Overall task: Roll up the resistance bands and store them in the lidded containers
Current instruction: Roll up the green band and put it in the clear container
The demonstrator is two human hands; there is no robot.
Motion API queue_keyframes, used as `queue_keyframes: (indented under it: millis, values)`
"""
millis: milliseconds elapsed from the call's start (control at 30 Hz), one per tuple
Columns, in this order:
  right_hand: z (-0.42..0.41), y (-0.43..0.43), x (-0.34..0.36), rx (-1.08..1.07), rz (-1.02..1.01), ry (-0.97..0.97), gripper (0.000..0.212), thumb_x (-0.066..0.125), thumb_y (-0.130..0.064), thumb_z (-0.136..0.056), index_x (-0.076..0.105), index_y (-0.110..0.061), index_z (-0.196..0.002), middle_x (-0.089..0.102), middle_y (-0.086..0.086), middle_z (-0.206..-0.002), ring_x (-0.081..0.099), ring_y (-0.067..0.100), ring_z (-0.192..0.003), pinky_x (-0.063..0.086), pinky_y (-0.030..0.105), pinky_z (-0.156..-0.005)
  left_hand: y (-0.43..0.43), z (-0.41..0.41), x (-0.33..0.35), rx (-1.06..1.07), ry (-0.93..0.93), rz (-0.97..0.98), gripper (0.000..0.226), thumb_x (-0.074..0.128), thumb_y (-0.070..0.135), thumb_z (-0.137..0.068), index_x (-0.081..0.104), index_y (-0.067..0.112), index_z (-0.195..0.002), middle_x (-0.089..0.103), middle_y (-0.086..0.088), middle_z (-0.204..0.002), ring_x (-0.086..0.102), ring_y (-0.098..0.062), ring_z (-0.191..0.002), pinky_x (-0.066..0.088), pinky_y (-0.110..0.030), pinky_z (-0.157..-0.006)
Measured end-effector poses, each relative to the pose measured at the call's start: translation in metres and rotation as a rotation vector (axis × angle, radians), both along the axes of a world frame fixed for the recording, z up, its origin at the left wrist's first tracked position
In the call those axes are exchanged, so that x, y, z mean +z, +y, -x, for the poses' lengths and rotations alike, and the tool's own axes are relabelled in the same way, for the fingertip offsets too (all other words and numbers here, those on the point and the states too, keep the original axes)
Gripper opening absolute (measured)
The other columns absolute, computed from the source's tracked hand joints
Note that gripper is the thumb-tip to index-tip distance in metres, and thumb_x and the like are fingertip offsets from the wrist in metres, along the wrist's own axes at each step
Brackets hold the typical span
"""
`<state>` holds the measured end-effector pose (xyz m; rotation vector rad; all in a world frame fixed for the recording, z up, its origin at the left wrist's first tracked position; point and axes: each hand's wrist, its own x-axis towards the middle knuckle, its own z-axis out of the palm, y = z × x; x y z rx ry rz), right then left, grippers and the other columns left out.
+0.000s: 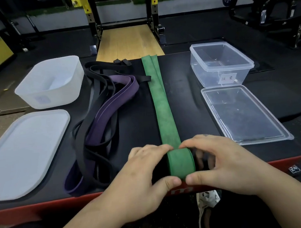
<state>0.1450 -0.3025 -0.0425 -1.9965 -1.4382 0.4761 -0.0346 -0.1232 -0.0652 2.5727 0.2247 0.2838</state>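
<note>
A green resistance band [160,102] lies stretched away from me down the middle of the black platform. Its near end is wound into a roll [181,163] at the front edge. My left hand [147,170] grips the roll from the left, and my right hand [221,160] grips it from the right, thumbs below and fingers on top. A purple band [107,112] and several black bands [97,93] lie tangled to the left. A clear lidded container [220,63] with a paper label stands open at the far right, its clear lid [244,113] flat before it.
A frosted white container [52,82] stands at the far left with its white lid [25,152] lying in front. The platform [190,95] has a red front edge. Gym racks and a weight plate stand beyond. My shoe shows below the edge.
</note>
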Motion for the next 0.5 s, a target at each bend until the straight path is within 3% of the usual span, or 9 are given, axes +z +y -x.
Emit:
queue_keyframes:
  millis: [100,233,367,500]
  values:
    - [-0.0011,0.0004,0.0003,0.011,-0.003,0.039,0.058,0.085,-0.058,-0.07,0.066,-0.043,-0.123,0.062,-0.023,-0.105,0.062,0.005,-0.102,0.044,0.017,-0.081,-0.0027,0.0016,-0.0013,-0.001,-0.005,0.022,0.073,0.053,0.076,-0.084,0.027,0.054,-0.148,0.033,0.038,-0.143,0.025,0.005,-0.141,0.024,-0.011,-0.112]
    - [-0.0018,0.0024,-0.0014,0.001,-0.021,0.04,0.059,0.08,-0.063,-0.071,0.067,-0.041,-0.124,0.06,-0.022,-0.105,0.061,0.006,-0.102,0.043,0.016,-0.081,-0.0026,0.0009,0.0036,0.016,-0.047,0.024,0.078,0.072,0.066,-0.076,0.031,0.055,-0.141,0.034,0.036,-0.141,0.035,0.001,-0.139,0.03,-0.015,-0.112]
    - [-0.0012,0.0002,-0.0027,-0.029,-0.045,0.138,0.068,0.083,-0.059,-0.069,0.059,-0.048,-0.132,0.053,-0.017,-0.113,0.06,0.016,-0.094,0.046,0.016,-0.069,0.0012,-0.0036,0.002,0.03,-0.053,-0.014,0.068,0.065,0.069,-0.081,0.041,0.049,-0.142,0.036,0.041,-0.137,0.03,0.01,-0.138,0.022,-0.008,-0.11]
    - [-0.0035,0.0045,-0.0055,-0.041,-0.045,0.164,0.063,0.089,-0.052,-0.069,0.06,-0.055,-0.125,0.053,-0.013,-0.107,0.061,0.017,-0.085,0.046,0.019,-0.068,0.0042,-0.0067,0.0012,0.042,-0.047,-0.032,0.074,0.053,0.073,-0.086,0.035,0.044,-0.151,0.031,0.042,-0.136,0.016,0.015,-0.141,0.013,-0.006,-0.111]
